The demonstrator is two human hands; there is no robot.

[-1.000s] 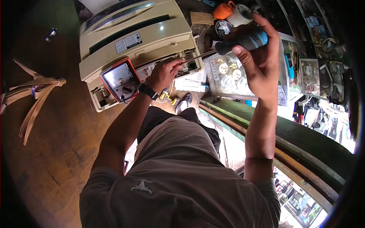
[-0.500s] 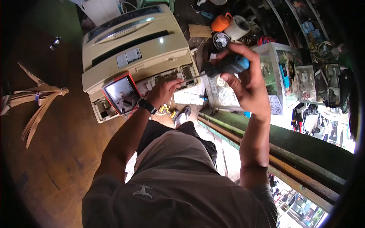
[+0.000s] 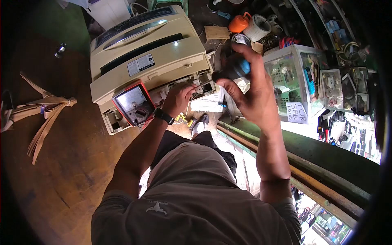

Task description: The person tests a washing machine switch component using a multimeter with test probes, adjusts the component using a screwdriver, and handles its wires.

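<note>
A black and blue screwdriver handle (image 3: 234, 69) is held in the closed fingers of my right hand (image 3: 255, 94). Its shaft (image 3: 204, 84) points left toward my left hand (image 3: 178, 98), whose fingertips pinch around the tip end. Both are over the open lower panel of a beige machine (image 3: 151, 61); what lies under my left fingertips is hidden. Just left of my left hand, a red-framed multimeter (image 3: 134, 104) leans on the machine's edge, dial facing up.
A glass case (image 3: 286, 77) with a "FOR SALE" sign stands at the right. Behind are an orange container (image 3: 239, 23) and a white bucket (image 3: 258, 27). Tan straps (image 3: 51, 104) lie at the left. Rusty rails (image 3: 310, 173) run beside my right arm.
My right hand has moved left and down with the screwdriver, closer to my left hand, which stays near the machine's panel. The view has shifted slightly.
</note>
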